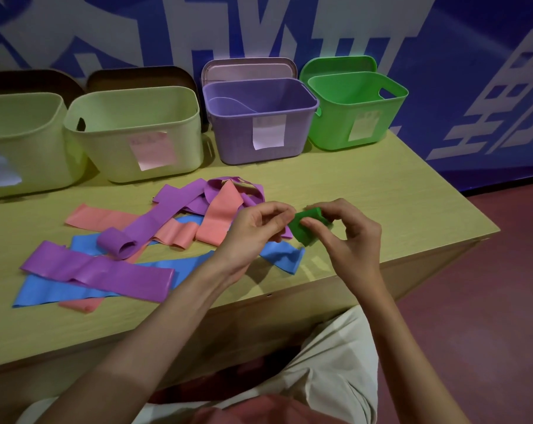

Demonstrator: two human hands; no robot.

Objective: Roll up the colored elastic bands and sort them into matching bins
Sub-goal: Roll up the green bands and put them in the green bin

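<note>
Both hands, left hand (256, 228) and right hand (347, 237), pinch one rolled green band (309, 229) in curled fingers above the wooden tabletop (381, 194). Left lie flat rubbery strips: three purple, pink and blue overlapping. Far: four plastic bins, two pale, one purple bin (259, 120), one green bin (358, 110), labels unreadable.

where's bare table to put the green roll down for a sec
Bare table lies between the green bin and the right hand, out to the right edge. Left of the hands it is crowded with loose bands.
</note>
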